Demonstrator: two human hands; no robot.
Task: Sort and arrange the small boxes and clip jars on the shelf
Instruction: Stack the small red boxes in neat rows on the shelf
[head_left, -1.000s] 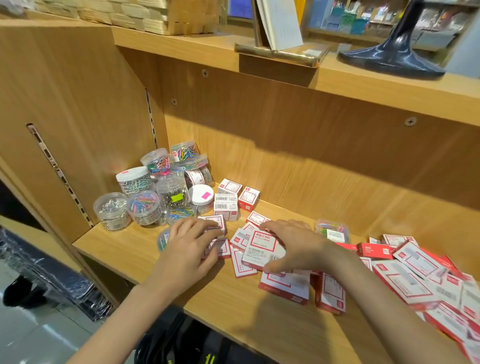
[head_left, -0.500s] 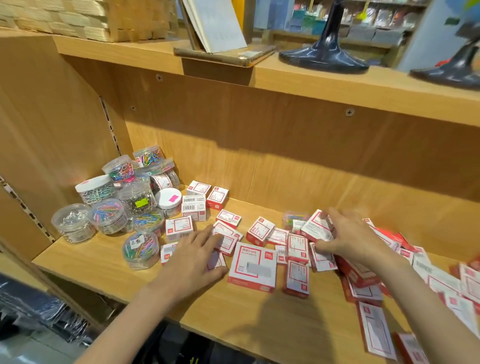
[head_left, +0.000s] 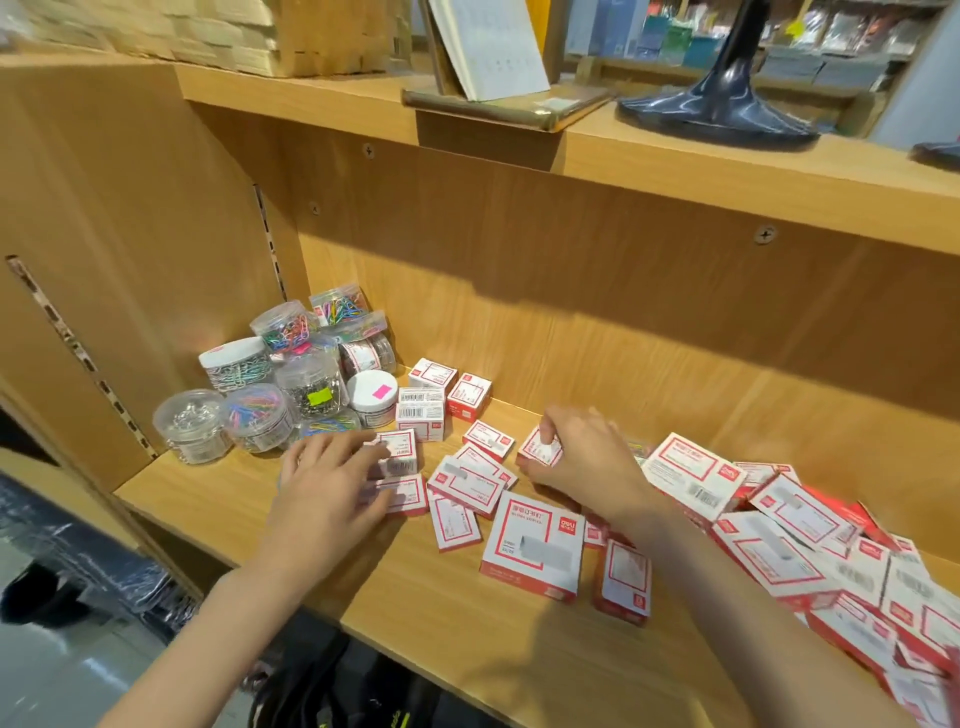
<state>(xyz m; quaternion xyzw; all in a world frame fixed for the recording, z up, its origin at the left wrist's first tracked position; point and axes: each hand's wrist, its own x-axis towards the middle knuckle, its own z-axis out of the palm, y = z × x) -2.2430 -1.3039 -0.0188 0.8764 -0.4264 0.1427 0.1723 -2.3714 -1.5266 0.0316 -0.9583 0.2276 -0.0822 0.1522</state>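
Observation:
Several clear clip jars (head_left: 260, 418) stand clustered at the shelf's back left corner. Small red-and-white boxes (head_left: 467, 486) lie scattered across the wooden shelf (head_left: 467, 623), and a larger box (head_left: 535, 553) lies flat in the middle. My left hand (head_left: 332, 488) rests with spread fingers on two small boxes (head_left: 400, 452) near the jars. My right hand (head_left: 582, 457) pinches a small box (head_left: 540, 449) just behind the scattered ones. A few small boxes (head_left: 431, 402) are stacked neatly beside the jars.
A heap of larger red-and-white boxes (head_left: 810, 540) fills the shelf's right side. The upper shelf (head_left: 675, 156) carries a dark stand base (head_left: 717, 117), an open book and woven baskets. A dark bag (head_left: 337, 696) lies below the shelf edge.
My right hand has moved left from the box heap and now pinches a small box closer to the middle. My left hand stays on the small boxes by the jars.

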